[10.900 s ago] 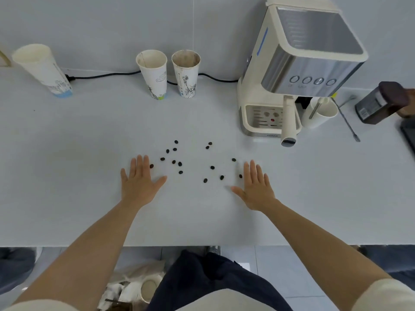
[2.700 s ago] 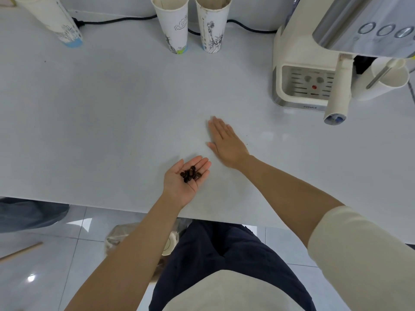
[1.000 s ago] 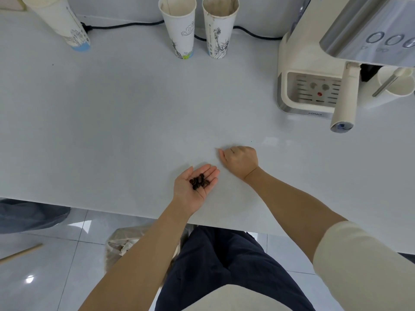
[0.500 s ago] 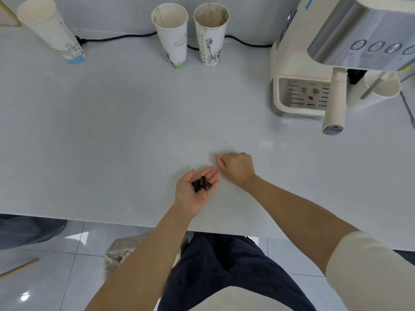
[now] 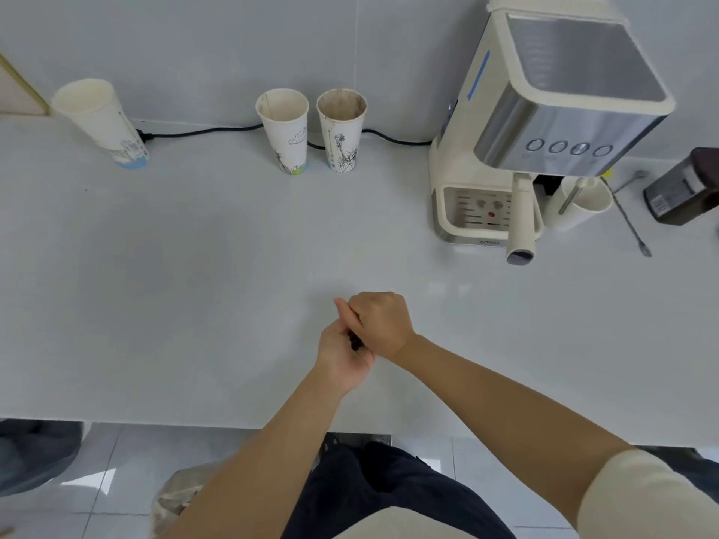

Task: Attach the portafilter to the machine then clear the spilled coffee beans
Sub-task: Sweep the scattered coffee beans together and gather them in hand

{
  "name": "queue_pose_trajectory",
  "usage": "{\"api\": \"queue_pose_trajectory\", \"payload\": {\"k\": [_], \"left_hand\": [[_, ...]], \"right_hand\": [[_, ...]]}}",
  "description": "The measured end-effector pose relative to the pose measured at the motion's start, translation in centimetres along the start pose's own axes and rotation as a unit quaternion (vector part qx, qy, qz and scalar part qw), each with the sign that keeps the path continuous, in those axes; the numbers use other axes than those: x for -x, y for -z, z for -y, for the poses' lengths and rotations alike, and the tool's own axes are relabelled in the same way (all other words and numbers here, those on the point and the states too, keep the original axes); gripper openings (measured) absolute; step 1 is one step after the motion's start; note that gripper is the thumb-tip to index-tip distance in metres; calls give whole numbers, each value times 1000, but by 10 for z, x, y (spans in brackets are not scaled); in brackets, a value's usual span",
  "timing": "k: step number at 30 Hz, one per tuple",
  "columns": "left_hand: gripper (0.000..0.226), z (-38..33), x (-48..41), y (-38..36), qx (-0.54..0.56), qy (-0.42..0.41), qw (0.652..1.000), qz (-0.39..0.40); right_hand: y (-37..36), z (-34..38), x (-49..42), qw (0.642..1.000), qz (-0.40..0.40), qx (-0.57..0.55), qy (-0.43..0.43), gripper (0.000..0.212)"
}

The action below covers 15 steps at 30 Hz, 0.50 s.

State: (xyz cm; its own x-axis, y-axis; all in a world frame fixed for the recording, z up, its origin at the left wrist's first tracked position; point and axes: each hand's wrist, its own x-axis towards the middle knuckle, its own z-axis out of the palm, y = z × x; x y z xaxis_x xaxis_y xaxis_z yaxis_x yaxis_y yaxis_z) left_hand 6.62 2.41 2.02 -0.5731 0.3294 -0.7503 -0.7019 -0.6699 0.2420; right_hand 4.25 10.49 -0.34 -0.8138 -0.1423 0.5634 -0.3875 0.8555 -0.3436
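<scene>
My left hand (image 5: 340, 354) lies palm up over the white counter (image 5: 194, 285), cupping several dark coffee beans (image 5: 354, 341). My right hand (image 5: 383, 322) is closed into a fist and rests across the left palm, hiding most of the beans. Whether the fist holds beans I cannot tell. The cream and steel coffee machine (image 5: 544, 122) stands at the back right. The portafilter sits in the machine, its cream handle (image 5: 522, 223) pointing toward me. No loose beans show on the counter.
Two used paper cups (image 5: 284, 134) (image 5: 342, 130) stand at the back centre, a third paper cup (image 5: 103, 122) at the back left. A black cable (image 5: 202, 131) runs along the wall. A white mug (image 5: 579, 202), a long spoon (image 5: 630, 223) and a dark box (image 5: 684, 188) are right of the machine.
My right fist has moved from the counter onto my left palm, covering the beans. The view has tilted up, showing more of the machine and wall.
</scene>
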Motion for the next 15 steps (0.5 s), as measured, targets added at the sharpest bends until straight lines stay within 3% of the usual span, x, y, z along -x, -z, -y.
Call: {"api": "queue_pose_trajectory", "payload": {"k": [6,10,15], "left_hand": [[39,5,10,-9,31,-1,999,44],[38,15,11,-15,90,-54,994,35],[33,6,9,6,-10,6,999,34]], "right_hand": [[10,12,5,1000,14,-12,-13,49],[15,18,9,999,26,-8,-21,44],[20,13,9,995,60,-46,-63,44]]}}
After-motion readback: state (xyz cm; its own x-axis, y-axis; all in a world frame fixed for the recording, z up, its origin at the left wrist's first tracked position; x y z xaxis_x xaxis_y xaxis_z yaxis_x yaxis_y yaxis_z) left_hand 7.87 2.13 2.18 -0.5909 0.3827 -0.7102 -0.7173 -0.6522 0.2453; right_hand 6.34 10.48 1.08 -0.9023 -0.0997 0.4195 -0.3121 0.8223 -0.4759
